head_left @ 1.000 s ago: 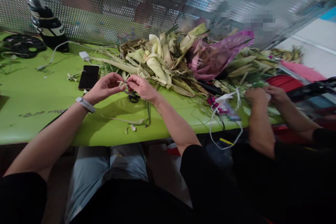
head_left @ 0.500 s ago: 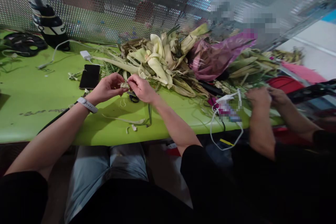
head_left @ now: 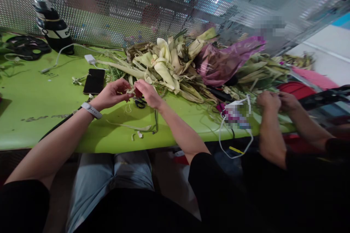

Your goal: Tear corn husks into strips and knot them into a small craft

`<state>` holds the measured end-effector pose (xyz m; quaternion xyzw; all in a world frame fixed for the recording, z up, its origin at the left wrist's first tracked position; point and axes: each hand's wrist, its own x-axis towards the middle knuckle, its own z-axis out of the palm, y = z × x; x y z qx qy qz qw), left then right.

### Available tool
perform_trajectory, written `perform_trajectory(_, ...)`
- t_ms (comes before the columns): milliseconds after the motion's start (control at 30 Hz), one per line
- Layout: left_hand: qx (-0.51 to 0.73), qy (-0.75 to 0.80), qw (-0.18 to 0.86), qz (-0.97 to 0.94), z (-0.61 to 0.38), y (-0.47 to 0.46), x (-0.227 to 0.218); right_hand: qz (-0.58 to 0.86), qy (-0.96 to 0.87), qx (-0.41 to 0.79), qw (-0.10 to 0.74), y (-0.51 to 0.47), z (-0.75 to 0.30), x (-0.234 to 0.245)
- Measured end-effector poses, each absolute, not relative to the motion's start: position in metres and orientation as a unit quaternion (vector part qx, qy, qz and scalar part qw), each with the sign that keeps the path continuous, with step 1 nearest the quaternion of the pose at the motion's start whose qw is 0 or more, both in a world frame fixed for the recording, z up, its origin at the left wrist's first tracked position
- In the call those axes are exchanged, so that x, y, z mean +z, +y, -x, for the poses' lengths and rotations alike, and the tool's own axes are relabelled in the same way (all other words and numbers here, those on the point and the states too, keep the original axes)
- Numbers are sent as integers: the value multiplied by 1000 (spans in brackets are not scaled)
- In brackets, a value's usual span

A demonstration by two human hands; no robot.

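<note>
Above the green table (head_left: 82, 131), my left hand (head_left: 114, 94) and my right hand (head_left: 147, 93) meet at a small pale strip of corn husk (head_left: 131, 90). Both hands have their fingers closed in a pinch on it; fingertips partly hide it. Just below them lie dark-handled scissors (head_left: 140, 103). A big heap of corn husks (head_left: 166, 67) rises behind my hands, green and dry leaves mixed. Left of my left hand a black phone (head_left: 94, 81) lies flat. Thin stalks and pale scraps (head_left: 140, 134) are scattered near the table's front edge.
A purple plastic bag (head_left: 218, 63) rests against the heap. At the right, a co-worker's hands (head_left: 276, 102) work over leaves, near a white cable (head_left: 222, 131). A dark bottle (head_left: 54, 29) stands by the perforated metal panel (head_left: 109, 7) at the back left.
My right hand has turned slightly, and the husk strip between my fingers shows less. The camera view has shifted a little. Both hands stay over the same spot.
</note>
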<state>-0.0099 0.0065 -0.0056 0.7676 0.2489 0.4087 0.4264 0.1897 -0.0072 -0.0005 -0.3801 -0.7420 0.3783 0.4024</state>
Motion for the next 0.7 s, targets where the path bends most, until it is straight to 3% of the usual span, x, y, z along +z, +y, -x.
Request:
perform_trajectory(200, 430, 263, 404, -763, 7, 5, -6, 381, -739, 361, 422, -8, -182, -7)
perform_trajectory(467, 447, 288, 557, -638, 6, 2, -3, 403, -721, 299, 478, -8, -180, -8)
perform_trajectory(700, 463, 292, 478, -687, -3, 0, -8, 393, -733, 273, 484, -12, -176, -9)
